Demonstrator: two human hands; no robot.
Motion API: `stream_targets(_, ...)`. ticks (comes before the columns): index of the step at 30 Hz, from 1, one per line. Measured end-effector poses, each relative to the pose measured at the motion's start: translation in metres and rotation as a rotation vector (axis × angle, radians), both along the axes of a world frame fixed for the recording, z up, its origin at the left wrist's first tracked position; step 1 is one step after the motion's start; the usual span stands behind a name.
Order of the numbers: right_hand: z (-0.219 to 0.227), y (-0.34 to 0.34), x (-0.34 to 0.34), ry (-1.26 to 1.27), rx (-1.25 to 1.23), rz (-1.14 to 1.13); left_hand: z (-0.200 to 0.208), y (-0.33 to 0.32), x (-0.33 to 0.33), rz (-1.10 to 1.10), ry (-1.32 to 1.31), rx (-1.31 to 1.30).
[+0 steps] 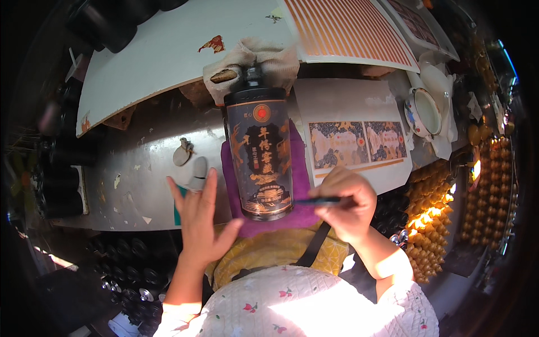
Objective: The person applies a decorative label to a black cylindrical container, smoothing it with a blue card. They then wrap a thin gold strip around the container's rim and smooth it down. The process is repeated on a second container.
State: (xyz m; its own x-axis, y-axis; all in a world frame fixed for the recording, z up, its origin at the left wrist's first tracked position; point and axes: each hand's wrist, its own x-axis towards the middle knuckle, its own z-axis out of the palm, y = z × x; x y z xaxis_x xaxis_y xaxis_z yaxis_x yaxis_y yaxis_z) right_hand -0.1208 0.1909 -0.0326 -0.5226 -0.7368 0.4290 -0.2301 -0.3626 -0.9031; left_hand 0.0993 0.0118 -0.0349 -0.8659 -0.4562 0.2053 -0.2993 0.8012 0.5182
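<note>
A black bottle (261, 151) with a dark, copper-decorated label lies on a purple cloth (303, 174). Its neck points away from me and rests on a crumpled whitish cloth (275, 62). My right hand (351, 205) pinches a thin dark stick-like tool (320, 200), whose exact kind I cannot make out. The tool's tip reaches the bottle's lower right side; whether it touches is unclear. Left of the bottle, my left hand (197, 222) is open with its fingers spread, holding nothing. A grey-white finger cover (199, 175) sits on one of its fingers.
Printed decal sheets (359, 143) lie right of the bottle, with an orange-striped sheet (351, 31) behind them. An enamel bowl (424, 112) stands farther right. A small pale pouch-like piece (182, 153) is on the metal table (129, 196). Gold bottles (432, 224) crowd the right, black ones (126, 264) the lower left.
</note>
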Motion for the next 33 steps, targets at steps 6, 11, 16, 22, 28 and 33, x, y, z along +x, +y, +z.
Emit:
stream_targets(6,-0.011,-0.016,0.004,-0.325,0.036,-0.348,-0.001,0.000,0.035,0.370,-0.287,-0.224)
stream_targets(11,0.003,-0.079,-0.008,-0.527,-0.007,-0.283,0.000,-0.007,0.045,0.383,-0.207,-0.185)
stream_targets(16,-0.010,-0.100,-0.032,-0.637,-0.111,-0.346,0.001,-0.021,0.042,0.553,0.011,0.147)
stream_targets(22,-0.001,-0.088,-0.020,-0.714,-0.049,-0.439,0.014,0.003,-0.017,0.549,0.761,0.702)
stream_targets(28,0.028,-0.057,0.035,-0.253,0.054,-0.301,0.020,0.038,-0.055,0.213,0.689,0.645)
stream_targets(33,0.021,-0.057,0.041,-0.101,0.110,-0.311,0.017,0.033,-0.069,0.154,0.613,0.260)
